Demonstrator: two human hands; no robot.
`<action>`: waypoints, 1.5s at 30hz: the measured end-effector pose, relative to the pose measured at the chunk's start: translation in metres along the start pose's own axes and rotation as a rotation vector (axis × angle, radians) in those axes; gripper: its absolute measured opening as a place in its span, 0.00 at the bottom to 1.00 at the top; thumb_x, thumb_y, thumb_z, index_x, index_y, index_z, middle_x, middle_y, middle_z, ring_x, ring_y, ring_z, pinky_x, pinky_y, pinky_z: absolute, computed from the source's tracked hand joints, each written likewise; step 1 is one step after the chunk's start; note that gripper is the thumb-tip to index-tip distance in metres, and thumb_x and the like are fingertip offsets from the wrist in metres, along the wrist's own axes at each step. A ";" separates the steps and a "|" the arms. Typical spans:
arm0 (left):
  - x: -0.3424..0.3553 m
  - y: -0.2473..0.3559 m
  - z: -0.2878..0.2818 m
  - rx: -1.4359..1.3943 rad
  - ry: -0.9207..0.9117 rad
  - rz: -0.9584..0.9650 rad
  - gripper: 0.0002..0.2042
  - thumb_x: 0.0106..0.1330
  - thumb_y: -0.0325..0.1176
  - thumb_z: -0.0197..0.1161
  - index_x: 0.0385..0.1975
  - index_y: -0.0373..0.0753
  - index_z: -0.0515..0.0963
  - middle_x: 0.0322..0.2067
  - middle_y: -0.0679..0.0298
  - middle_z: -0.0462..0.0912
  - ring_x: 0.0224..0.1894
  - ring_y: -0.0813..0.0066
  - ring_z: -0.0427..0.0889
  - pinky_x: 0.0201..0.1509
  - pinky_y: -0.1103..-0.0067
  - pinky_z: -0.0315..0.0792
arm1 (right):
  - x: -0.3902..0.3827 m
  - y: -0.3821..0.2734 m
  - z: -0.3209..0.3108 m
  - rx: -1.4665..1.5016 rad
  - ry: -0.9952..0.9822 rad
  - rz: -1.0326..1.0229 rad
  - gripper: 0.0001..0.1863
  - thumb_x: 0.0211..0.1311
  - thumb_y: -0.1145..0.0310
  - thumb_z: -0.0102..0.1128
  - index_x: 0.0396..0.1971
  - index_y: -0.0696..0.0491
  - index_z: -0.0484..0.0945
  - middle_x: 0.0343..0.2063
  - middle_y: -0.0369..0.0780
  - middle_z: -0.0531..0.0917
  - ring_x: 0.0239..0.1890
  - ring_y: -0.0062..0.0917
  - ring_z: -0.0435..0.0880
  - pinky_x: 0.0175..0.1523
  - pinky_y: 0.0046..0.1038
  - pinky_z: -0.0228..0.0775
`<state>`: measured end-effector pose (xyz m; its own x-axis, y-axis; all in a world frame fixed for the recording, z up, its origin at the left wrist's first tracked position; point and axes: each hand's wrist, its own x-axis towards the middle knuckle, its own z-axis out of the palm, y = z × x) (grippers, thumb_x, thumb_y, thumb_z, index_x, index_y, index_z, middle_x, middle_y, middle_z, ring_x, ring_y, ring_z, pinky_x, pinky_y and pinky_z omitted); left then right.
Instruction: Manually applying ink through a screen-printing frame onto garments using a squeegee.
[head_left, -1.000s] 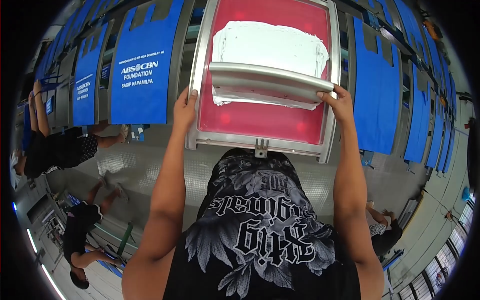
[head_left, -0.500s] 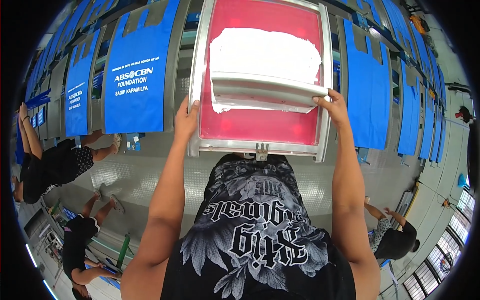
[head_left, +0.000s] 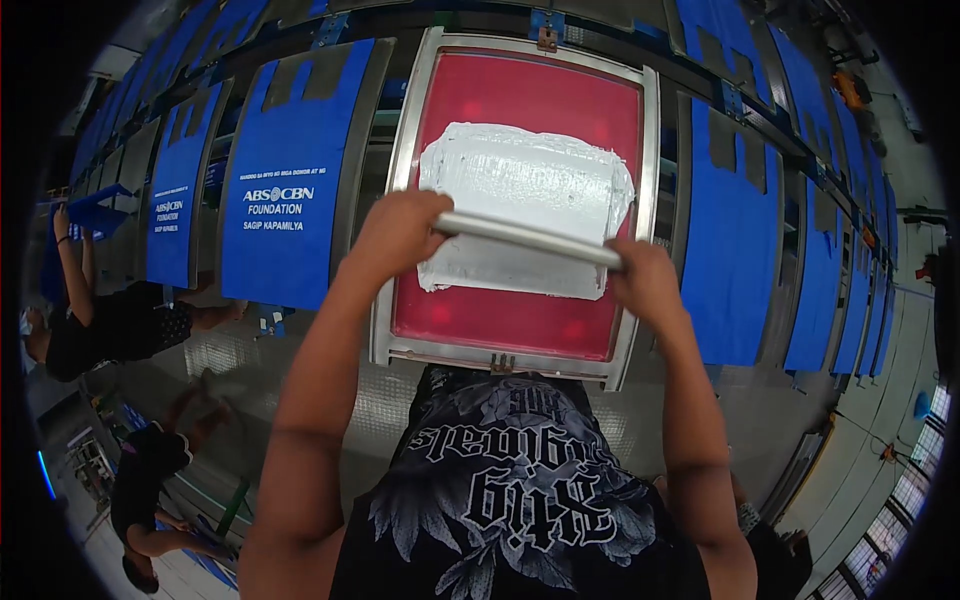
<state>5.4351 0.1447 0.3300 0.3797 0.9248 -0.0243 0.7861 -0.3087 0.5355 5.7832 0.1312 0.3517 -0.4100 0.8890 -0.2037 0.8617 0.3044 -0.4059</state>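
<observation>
A silver-framed printing screen [head_left: 648, 130] with a pink mesh [head_left: 530, 90] lies in front of me. A broad patch of wet white ink [head_left: 525, 170] covers the mesh's middle. Across this patch runs a metal-coloured squeegee [head_left: 525, 237], slanting slightly down to the right. My left hand [head_left: 398, 232] is closed around the squeegee's left end, and my right hand [head_left: 645, 282] grips its right end. The blade's contact with the mesh is hard to make out.
Blue bag panels lie on grey boards to either side, including a printed one [head_left: 285, 190] at left and a plain one [head_left: 735, 230] at right. A metal hinge clamp [head_left: 547, 32] stands beyond the screen. Other people [head_left: 150, 470] work at left and lower right.
My left hand has left the screen's left rail and taken hold of the squeegee. The squeegee has turned more upright. The screen sits lower in view, and the picture is darker.
</observation>
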 end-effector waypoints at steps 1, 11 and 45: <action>0.014 -0.005 0.002 0.004 0.003 -0.003 0.12 0.47 0.30 0.69 0.32 0.39 0.77 0.29 0.57 0.80 0.36 0.55 0.79 0.42 0.65 0.72 | 0.017 0.005 -0.004 -0.054 0.114 -0.045 0.18 0.40 0.79 0.56 0.37 0.55 0.78 0.30 0.47 0.80 0.37 0.44 0.78 0.46 0.41 0.70; -0.026 -0.007 0.063 0.055 0.088 -0.020 0.23 0.40 0.24 0.67 0.41 0.39 0.73 0.39 0.58 0.74 0.44 0.57 0.73 0.49 0.65 0.67 | 0.008 0.008 0.045 -0.245 0.117 -0.053 0.19 0.39 0.80 0.55 0.38 0.54 0.73 0.34 0.40 0.75 0.39 0.36 0.74 0.53 0.41 0.61; 0.085 -0.022 0.016 0.052 0.017 -0.147 0.12 0.49 0.36 0.69 0.30 0.36 0.81 0.31 0.52 0.82 0.37 0.52 0.81 0.42 0.66 0.74 | 0.097 0.032 -0.010 -0.290 -0.046 0.077 0.20 0.41 0.77 0.58 0.39 0.49 0.81 0.28 0.43 0.84 0.35 0.37 0.82 0.57 0.46 0.62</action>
<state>5.4572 0.2263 0.3026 0.2510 0.9643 -0.0842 0.8571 -0.1809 0.4824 5.7738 0.2304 0.3281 -0.3476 0.8990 -0.2665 0.9374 0.3276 -0.1177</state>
